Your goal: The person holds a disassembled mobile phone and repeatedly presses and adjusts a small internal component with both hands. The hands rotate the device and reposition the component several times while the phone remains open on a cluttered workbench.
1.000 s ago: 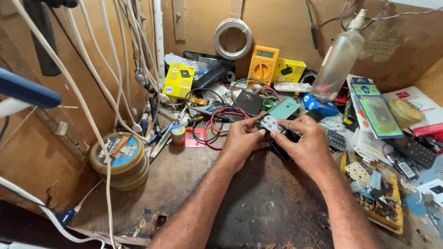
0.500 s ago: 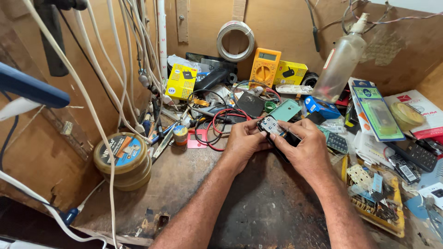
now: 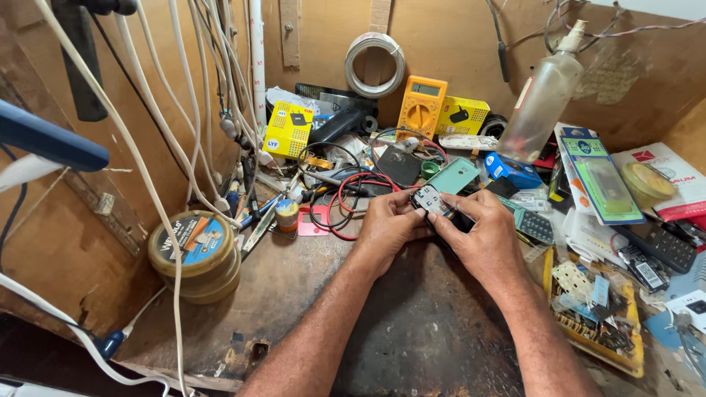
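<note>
Yellow multimeter (image 3: 421, 107), grey screen on top, stood against the back wall. Left of it lay a yellow square package (image 3: 288, 129); right of it, a smaller yellow box (image 3: 463, 116), a blue carton (image 3: 512, 170) and a green-blue blister pack (image 3: 597, 176).

Small opened phone body (image 3: 429, 200) held over the workbench

Dark casing with a pale, exposed inner face turned upward, tilted slightly, pinched at its edges between both hands' fingertips, just in front of the tangled red and black leads.

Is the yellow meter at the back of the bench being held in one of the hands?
No, the yellow meter leans against the back wall, while the left hand and right hand hold a small phone.
</note>
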{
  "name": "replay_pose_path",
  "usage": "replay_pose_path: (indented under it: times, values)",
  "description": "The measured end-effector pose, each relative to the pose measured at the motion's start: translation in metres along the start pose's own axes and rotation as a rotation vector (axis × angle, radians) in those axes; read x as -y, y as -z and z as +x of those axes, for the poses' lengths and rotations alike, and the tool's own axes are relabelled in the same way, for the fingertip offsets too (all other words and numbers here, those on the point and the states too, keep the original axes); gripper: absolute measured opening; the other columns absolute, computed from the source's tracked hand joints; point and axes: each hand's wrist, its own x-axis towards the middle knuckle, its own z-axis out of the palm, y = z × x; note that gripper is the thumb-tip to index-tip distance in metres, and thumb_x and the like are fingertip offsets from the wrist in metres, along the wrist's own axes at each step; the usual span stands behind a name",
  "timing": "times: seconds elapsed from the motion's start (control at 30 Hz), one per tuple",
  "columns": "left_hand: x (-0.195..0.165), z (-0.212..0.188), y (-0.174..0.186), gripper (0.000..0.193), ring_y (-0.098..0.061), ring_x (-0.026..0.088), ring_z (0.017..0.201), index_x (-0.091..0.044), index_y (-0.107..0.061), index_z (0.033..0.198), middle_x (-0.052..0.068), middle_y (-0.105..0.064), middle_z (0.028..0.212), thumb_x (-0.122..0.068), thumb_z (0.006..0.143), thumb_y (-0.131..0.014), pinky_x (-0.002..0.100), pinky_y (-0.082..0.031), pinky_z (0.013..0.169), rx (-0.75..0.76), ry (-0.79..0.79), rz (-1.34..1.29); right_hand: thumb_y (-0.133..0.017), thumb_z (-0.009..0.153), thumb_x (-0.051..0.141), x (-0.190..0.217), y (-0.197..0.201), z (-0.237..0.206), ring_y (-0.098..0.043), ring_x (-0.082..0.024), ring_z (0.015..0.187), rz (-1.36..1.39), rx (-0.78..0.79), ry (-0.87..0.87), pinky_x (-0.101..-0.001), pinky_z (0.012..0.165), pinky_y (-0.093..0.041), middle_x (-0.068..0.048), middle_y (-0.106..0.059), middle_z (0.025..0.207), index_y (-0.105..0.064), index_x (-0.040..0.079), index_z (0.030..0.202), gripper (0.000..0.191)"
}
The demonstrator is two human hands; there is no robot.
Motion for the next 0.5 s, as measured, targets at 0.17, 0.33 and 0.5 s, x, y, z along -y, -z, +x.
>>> replay_pose_path:
  times: [0.17, 0.33, 0.5]
  values:
    - [0.0017, 0.0004, -0.0005, 0.038, -0.072, 0.016, 0.094, 0.006, -0.061, 0.134, 0.012, -0.073, 0.111, 0.003, 0.096, -0.059, 0.032, -0.065, 0.081, -0.012, -0.016, 0.022, -0.084, 0.080, 0.022, -0.0018, -0.0002, 0.0006, -0.064, -0.024, 0.077, -0.004, 0.012, -0.010, -0.0383, 0.069, -0.052, -0.014, -0.065, 0.085, -0.080, 0.009, 0.114, 0.037]
    - [0.0033, 0.0007, -0.0015, 0.035, -0.073, 0.017, 0.094, 0.008, -0.063, 0.130, 0.012, -0.073, 0.111, 0.004, 0.095, -0.061, 0.032, -0.065, 0.081, -0.019, -0.016, 0.029, -0.085, 0.080, 0.023, -0.0050, -0.0003, 0.0006, -0.063, -0.023, 0.075, 0.003, 0.029, -0.014, -0.0378, 0.068, -0.051, -0.014, -0.064, 0.083, -0.078, 0.008, 0.114, 0.037]
    - [0.0027, -0.0007, -0.0005, 0.039, -0.072, 0.017, 0.094, 0.006, -0.061, 0.134, 0.013, -0.073, 0.111, 0.003, 0.096, -0.060, 0.032, -0.065, 0.080, -0.012, -0.022, 0.043, -0.085, 0.079, 0.021, -0.0080, -0.0006, 0.0006, -0.061, -0.021, 0.075, 0.023, 0.022, 0.010, -0.0362, 0.066, -0.050, -0.012, -0.064, 0.082, -0.079, 0.007, 0.113, 0.038]
